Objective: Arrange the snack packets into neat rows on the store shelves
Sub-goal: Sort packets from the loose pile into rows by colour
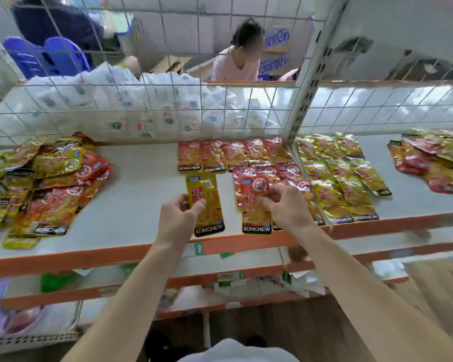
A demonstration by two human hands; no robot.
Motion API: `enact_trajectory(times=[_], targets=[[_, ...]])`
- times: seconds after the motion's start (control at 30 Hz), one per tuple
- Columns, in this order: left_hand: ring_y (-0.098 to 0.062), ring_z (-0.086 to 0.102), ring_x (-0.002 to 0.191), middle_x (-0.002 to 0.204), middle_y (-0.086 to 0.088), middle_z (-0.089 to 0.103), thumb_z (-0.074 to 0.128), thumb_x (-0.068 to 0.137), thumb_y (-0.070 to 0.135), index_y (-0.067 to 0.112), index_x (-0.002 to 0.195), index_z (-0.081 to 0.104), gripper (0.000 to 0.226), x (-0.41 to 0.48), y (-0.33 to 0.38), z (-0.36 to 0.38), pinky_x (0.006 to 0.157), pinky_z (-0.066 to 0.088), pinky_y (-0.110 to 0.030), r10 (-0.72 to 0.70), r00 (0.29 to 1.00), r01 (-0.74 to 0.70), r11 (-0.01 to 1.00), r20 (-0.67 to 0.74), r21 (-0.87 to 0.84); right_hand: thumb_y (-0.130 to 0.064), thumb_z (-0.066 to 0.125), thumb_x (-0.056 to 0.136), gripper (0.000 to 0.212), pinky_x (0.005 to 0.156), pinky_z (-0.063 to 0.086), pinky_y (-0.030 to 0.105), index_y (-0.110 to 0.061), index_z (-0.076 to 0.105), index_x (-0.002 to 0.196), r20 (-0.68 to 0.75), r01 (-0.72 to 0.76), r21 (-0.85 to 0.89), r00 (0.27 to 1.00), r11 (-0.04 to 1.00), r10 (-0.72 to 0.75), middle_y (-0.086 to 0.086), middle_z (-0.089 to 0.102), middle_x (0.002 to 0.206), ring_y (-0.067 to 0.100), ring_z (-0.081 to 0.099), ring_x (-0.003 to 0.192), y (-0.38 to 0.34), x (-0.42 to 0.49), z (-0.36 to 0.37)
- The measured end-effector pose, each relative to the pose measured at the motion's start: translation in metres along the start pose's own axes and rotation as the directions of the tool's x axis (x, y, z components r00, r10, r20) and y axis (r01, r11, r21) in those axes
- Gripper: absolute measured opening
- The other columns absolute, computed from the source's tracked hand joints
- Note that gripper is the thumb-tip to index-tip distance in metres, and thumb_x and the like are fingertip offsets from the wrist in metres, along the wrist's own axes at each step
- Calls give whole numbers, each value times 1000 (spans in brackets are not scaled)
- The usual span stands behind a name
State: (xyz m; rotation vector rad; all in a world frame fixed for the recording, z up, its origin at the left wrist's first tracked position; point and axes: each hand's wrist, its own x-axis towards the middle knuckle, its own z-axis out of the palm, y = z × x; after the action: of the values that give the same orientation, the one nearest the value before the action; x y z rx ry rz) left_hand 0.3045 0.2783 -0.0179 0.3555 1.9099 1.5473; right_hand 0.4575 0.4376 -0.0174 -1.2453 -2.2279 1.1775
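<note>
Both hands over the shelf's orange front edge [131, 253]: left hand [179, 214] pinching yellow packet [207, 202], right hand [285, 205] pinching red packet [254, 205].

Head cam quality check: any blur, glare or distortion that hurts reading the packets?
Head view: wide-angle bending bows the shelf edge and wire mesh. Centre is sharp: KONCHEW reads on the yellow packet in the left hand and the red packet in the right hand. The left pile and frame edges smear. Foil glare is mild.
</note>
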Motion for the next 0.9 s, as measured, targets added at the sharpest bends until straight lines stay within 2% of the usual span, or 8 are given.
enact_trajectory(times=[0.1, 0.13, 0.2, 0.27, 0.37, 0.53, 0.73, 0.9], targets=[[-12, 71, 85, 95, -3, 74, 67, 95, 15, 20, 94, 66, 5, -8, 3, 16, 64, 53, -17, 13, 1000, -13, 1000, -27, 6, -17, 68, 94, 21, 59, 48, 9, -7, 70, 112, 7, 47, -149, 999, 988, -47, 3, 72, 92, 10, 63, 73, 10, 11, -4], [-12, 71, 85, 95, -3, 74, 67, 95, 16, 20, 93, 66, 6, -10, 3, 19, 66, 54, -19, 11, 999, -11, 1000, -36, 4, -19, 69, 94, 24, 62, 49, 14, -7, 69, 115, 8, 62, -195, 998, 979, -62, 4, 71, 92, 14, 63, 76, 13, 14, -4], [-15, 72, 87, 95, -3, 74, 68, 95, 16, 21, 92, 67, 5, -14, 2, 24, 72, 56, -25, 9, 998, -9, 1000, -58, 11, -29, 70, 92, 34, 82, 50, 32, -9, 67, 120, 15, 90, -309, 996, 947, -90, 7, 68, 102, 24, 60, 96, 18, 19, -1], [-18, 72, 90, 94, -4, 75, 68, 95, 16, 21, 93, 68, 5, -17, -1, 25, 77, 57, -29, 17, 997, -14, 999, -80, 28, -36, 68, 92, 39, 95, 42, 39, -10, 65, 121, 8, 121, -450, 991, 885, -131, 9, 62, 114, 28, 48, 111, 17, 19, 1], [-21, 73, 93, 96, -4, 76, 67, 94, 17, 20, 96, 70, 5, -21, -5, 25, 85, 58, -36, 11, 995, -7, 999, -97, 43, -44, 63, 94, 44, 100, 35, 38, -11, 62, 123, 7, 117, -555, 991, 823, -136, 10, 51, 124, 29, 38, 119, 12, 14, 4], [-20, 73, 93, 97, -3, 76, 68, 94, 18, 25, 94, 70, 6, -20, -2, 23, 89, 59, -42, 25, 997, -23, 999, -68, 33, -51, 67, 89, 52, 100, 36, 37, -15, 52, 124, 10, 101, -664, 992, 741, -127, 9, 37, 129, 28, 30, 120, 7, 13, 10], [-20, 72, 95, 96, -3, 75, 68, 95, 21, 20, 100, 70, 5, -14, 6, 10, 90, 58, -43, 36, 999, -36, 999, -6, 22, -41, 63, 90, 76, 111, 17, 53, -32, 23, 154, 294, 293, -690, 949, 662, -114, 0, 12, 161, 28, -3, 147, -11, 26, 16], [-19, 73, 90, 92, -2, 76, 68, 95, 22, 18, 98, 71, 5, -7, 7, 0, 83, 60, -37, 54, 998, -54, 997, 14, 50, -36, 55, 95, 72, 116, 3, 62, -30, 20, 157, 405, 311, -703, 914, 639, 0, -6, 11, 167, 20, -1, 153, -19, 35, 19]])
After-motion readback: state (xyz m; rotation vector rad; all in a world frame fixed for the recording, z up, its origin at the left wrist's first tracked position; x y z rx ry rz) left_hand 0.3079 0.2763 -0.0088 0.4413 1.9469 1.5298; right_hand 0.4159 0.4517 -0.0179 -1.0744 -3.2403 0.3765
